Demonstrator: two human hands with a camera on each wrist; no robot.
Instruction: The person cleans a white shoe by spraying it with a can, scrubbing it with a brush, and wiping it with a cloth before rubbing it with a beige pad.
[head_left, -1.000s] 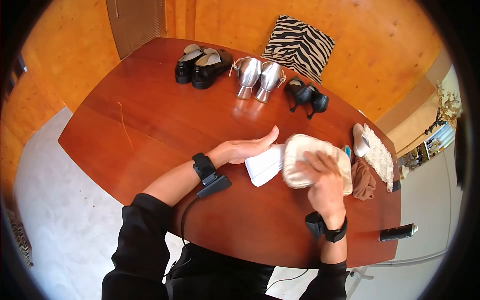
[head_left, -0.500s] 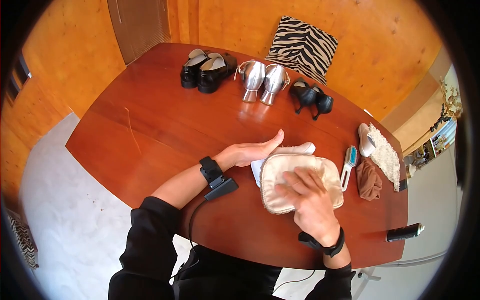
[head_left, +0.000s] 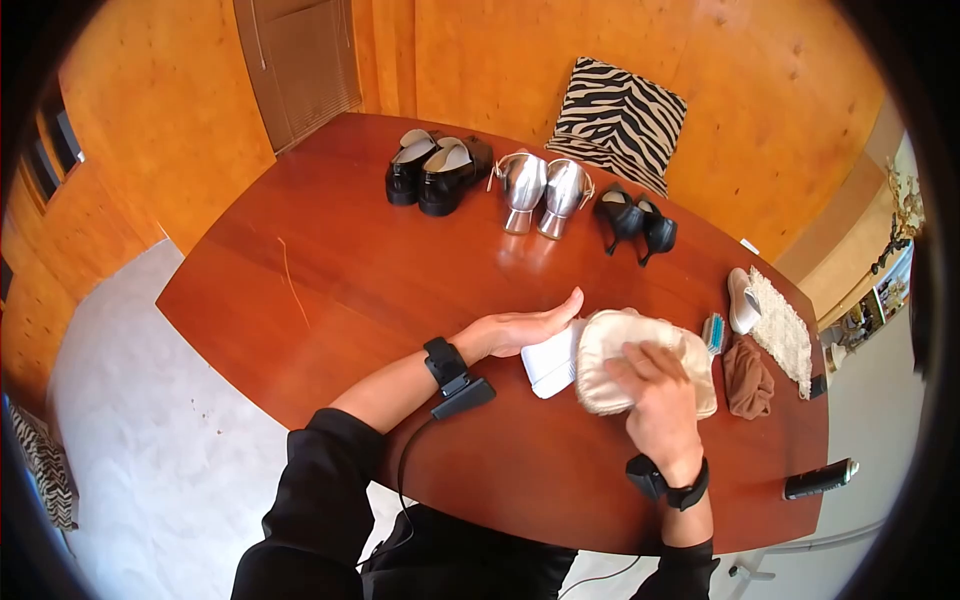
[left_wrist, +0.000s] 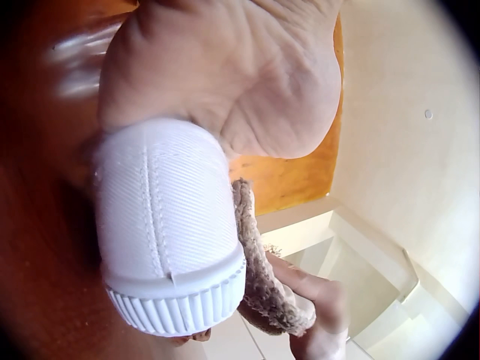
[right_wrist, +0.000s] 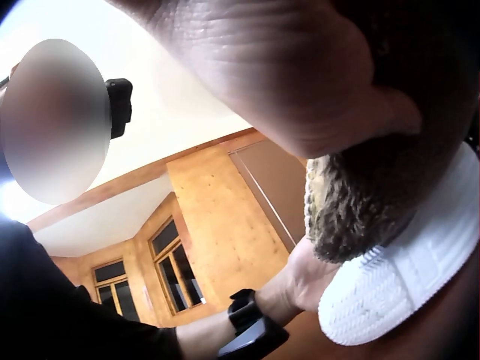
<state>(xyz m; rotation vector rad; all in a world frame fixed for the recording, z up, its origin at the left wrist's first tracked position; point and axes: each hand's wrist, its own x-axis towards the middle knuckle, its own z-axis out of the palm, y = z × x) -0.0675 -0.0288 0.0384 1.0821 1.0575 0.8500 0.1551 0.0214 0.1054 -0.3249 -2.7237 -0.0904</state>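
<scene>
My left hand [head_left: 520, 330] holds a white sneaker [head_left: 552, 362] above the table, thumb held out straight and its other fingers hidden behind the shoe. In the left wrist view the heel and ribbed sole edge of the sneaker [left_wrist: 172, 217] stand just under the palm. My right hand [head_left: 660, 390] grips a cream polishing pad [head_left: 605, 375], its fingers lying across the satiny back. The pad's shaggy greyish side [right_wrist: 349, 214] lies against the sneaker, and it covers the front of the shoe in the head view.
To the right lie a blue-bristled brush [head_left: 713, 333], a brown cloth [head_left: 748, 378], another white shoe [head_left: 741, 300] on a cream woven cloth [head_left: 785, 325], and a black spray can [head_left: 820, 480]. Black loafers [head_left: 440, 180], silver heels [head_left: 545, 190] and black heels [head_left: 637, 222] line the far edge.
The pad swept left and nearer the body half a second ago, baring the toe and brush. Now it is back to the right over the shoe's front. My left hand keeps its hold.
</scene>
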